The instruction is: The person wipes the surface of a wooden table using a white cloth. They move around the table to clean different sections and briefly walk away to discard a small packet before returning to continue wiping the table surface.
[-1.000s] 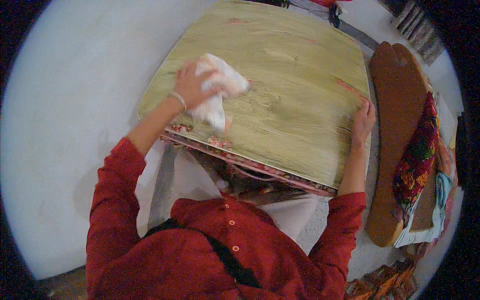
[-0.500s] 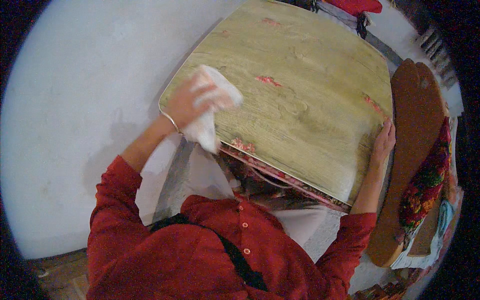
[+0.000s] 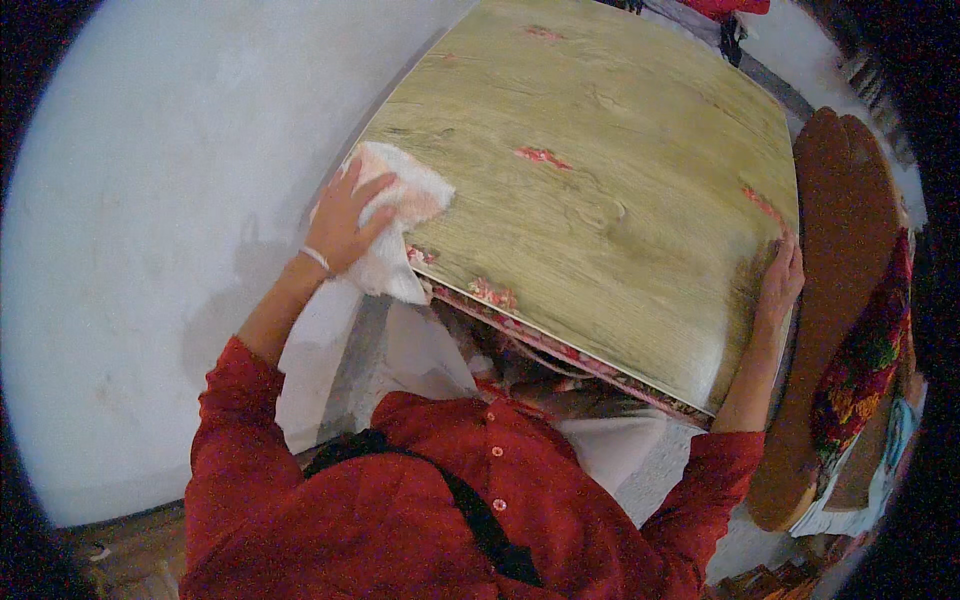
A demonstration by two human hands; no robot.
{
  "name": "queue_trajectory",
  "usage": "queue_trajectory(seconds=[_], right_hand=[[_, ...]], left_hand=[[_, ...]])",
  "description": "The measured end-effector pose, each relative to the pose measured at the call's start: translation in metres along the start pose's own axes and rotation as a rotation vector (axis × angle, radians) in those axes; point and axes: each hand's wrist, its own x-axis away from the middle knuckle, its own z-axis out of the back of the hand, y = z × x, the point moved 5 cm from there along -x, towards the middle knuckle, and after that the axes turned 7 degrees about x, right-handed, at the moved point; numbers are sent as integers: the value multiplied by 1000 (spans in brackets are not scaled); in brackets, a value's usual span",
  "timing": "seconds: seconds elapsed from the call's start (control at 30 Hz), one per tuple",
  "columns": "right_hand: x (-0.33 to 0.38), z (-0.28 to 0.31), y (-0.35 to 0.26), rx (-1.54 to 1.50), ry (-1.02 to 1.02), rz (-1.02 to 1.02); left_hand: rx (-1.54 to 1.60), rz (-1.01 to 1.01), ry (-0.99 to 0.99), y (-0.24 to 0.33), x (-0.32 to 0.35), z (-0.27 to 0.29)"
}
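A small table (image 3: 600,150) with a yellow-green wood-grain top and red flower prints lies before me. At its near left corner my left hand (image 3: 348,215) presses a white cloth (image 3: 420,190) onto the top. The fingers of that hand are spread over the cloth, and part of the cloth hangs past the near edge. My right hand (image 3: 780,278) grips the table's right edge, its fingers along the rim. What lies under the tabletop is mostly hidden; a red-patterned edge shows below the near side.
A pale wall (image 3: 180,200) rises along the left of the table. To the right stands a long brown padded piece (image 3: 835,220), with a colourful patterned cloth (image 3: 860,390) beside it. Red and dark fabric (image 3: 715,12) lies beyond the table's far end.
My left hand has slid the cloth left, nearer the table's left edge, uncovering a flower print by the near corner. My right hand stays on the right edge.
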Motion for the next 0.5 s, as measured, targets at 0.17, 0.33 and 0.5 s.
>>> queue_trajectory(seconds=[0.17,0.33,0.5], right_hand=[[-5,0,20,-67,45,100],[-2,-14,9,-154,38,79],[11,-1,-16,-184,-17,-131]], left_hand=[[58,4,13,-45,-105,-28],[9,239,-10,-51,-187,-49],[-69,-310,45,72,-144,-55]])
